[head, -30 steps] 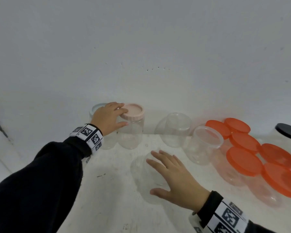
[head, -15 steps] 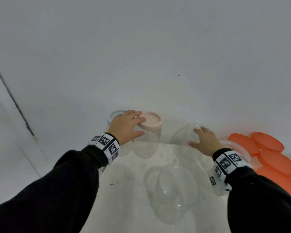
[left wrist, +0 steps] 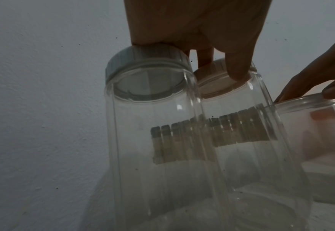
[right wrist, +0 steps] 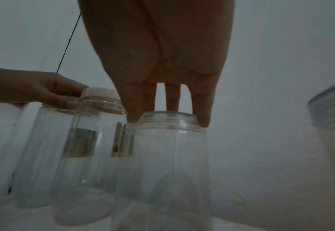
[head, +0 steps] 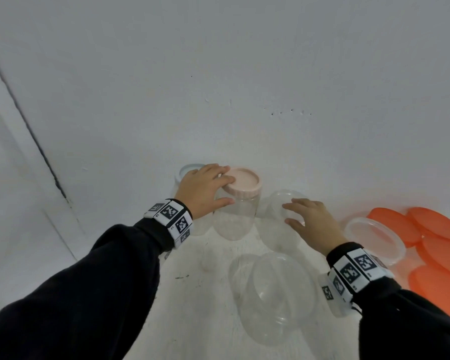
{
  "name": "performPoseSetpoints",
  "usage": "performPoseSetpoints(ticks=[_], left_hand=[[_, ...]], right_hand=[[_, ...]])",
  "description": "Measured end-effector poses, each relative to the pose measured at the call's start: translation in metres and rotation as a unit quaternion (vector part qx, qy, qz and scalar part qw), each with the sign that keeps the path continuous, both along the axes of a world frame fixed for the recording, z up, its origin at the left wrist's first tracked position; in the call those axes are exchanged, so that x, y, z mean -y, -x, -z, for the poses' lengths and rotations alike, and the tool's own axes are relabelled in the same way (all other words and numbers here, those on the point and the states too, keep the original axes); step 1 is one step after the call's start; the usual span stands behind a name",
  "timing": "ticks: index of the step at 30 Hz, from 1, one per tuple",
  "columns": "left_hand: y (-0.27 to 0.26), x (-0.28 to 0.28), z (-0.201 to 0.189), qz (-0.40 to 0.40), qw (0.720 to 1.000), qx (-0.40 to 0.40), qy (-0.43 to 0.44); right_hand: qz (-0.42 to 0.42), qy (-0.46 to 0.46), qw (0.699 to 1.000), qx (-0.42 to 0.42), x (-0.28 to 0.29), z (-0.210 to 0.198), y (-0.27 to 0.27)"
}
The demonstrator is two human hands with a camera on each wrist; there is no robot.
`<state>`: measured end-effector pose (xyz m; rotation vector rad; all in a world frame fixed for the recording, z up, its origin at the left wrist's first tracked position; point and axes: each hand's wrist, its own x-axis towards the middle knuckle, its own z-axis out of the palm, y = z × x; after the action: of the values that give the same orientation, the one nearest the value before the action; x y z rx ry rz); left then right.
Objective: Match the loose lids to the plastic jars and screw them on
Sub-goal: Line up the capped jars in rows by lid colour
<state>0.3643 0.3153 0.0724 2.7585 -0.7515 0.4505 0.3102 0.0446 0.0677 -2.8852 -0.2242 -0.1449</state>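
Observation:
My left hand [head: 227,189] grips the pink lid [head: 244,181] on a tall clear jar [head: 234,219] by the wall, fingers on top and thumb under its rim. In the left wrist view the left hand [left wrist: 222,67] pinches that pink lid [left wrist: 212,81]. Beside it stands a jar with a pale blue lid [left wrist: 146,62]. My right hand [head: 287,213] holds the rim of a lidless clear jar [head: 278,229] just to the right. The right wrist view shows my right hand [right wrist: 168,120] with thumb and fingertips [right wrist: 202,120] round that jar's threaded neck [right wrist: 166,128].
A wider lidless jar [head: 276,297] stands close in front, between my arms. Another open jar [head: 374,237] sits at the right, with several orange lids [head: 431,224] beyond it. The white wall [head: 218,87] runs right behind the jars.
My right hand left the near jar, reached back, and now grips the rim of the lidless jar by the wall. The left hand stays on the pink lid.

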Motion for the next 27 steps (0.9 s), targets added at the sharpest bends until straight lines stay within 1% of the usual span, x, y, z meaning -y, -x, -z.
performPoseSetpoints(ticks=[4,11,13,15,17,19,20,22,24,25,27], left_hand=[[0.001,0.0,0.0,-0.001,1.0,-0.001,0.004],[0.0,0.0,-0.001,-0.001,1.0,0.003,0.006],[0.0,-0.001,0.0,0.0,1.0,0.004,0.008],[0.001,-0.001,0.0,0.0,1.0,0.003,0.007],[0.001,-0.002,0.0,0.002,1.0,0.0,0.005],[0.001,-0.003,-0.002,0.005,1.0,0.001,0.004],[0.001,-0.003,-0.002,0.005,1.0,0.004,0.005],[0.001,-0.004,-0.002,0.002,1.0,0.006,0.003],[0.001,-0.003,-0.001,0.001,1.0,0.006,0.003],[0.001,-0.002,-0.002,0.002,1.0,0.006,0.004],[0.002,0.0,-0.003,0.003,1.0,0.004,0.004]], right_hand=[[-0.035,-0.026,0.999,0.003,-0.01,0.001,0.002],[-0.046,-0.048,0.998,0.002,-0.012,0.004,0.003],[-0.06,-0.069,0.996,-0.004,-0.009,0.003,0.006],[-0.052,-0.099,0.994,0.006,-0.001,0.002,0.012],[-0.009,-0.11,0.993,0.048,0.014,0.002,0.023],[0.053,-0.081,0.991,0.095,0.034,0.006,0.034],[0.089,-0.059,0.989,0.102,0.044,0.008,0.039],[0.173,-0.011,0.982,0.07,0.062,0.015,0.048],[0.233,0.016,0.972,0.039,0.077,0.023,0.055],[0.246,0.017,0.969,0.031,0.083,0.026,0.057],[0.246,0.019,0.969,0.02,0.091,0.033,0.058]])
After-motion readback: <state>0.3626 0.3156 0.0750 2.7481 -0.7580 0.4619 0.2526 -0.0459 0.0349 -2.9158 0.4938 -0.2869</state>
